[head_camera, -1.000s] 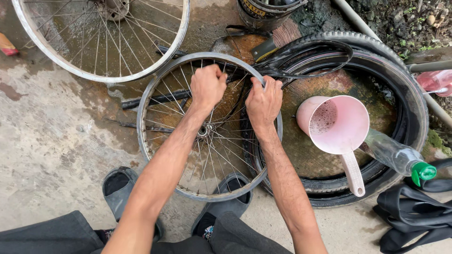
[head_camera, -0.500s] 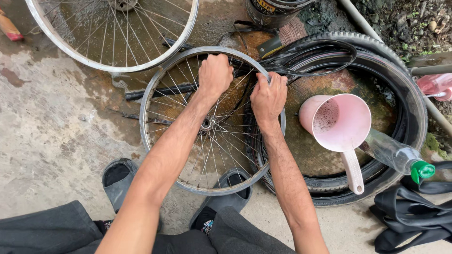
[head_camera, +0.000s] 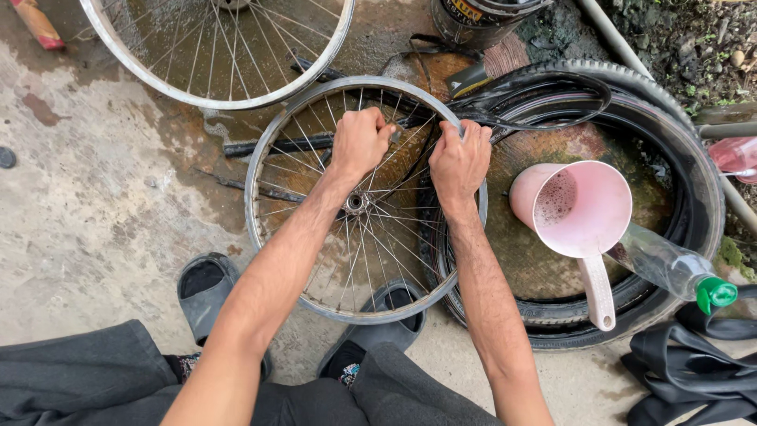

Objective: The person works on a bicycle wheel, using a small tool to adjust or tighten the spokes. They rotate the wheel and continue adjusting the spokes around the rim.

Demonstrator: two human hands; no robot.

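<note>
While both forearms reach forward, left hand [head_camera: 359,143] and right hand [head_camera: 459,162] clench the wheel rim [head_camera: 260,142].

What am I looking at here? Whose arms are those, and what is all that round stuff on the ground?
The picture comes from a camera worn on a person's head, looking down, so the two bare arms are that person's own. There is no machine here, only hands.

The left hand and the right hand both grip the top edge of a bicycle wheel, a metal ring with thin spokes and no tyre on it. It stands in front of the person's sandals.

A second, bigger wheel lies further away on the wet concrete ground.

To the right is a big black tyre lying flat, filled with brown water. A pink scoop and a clear plastic bottle with a green cap rest in it. Black rubber tubes lie at the bottom right.
</note>
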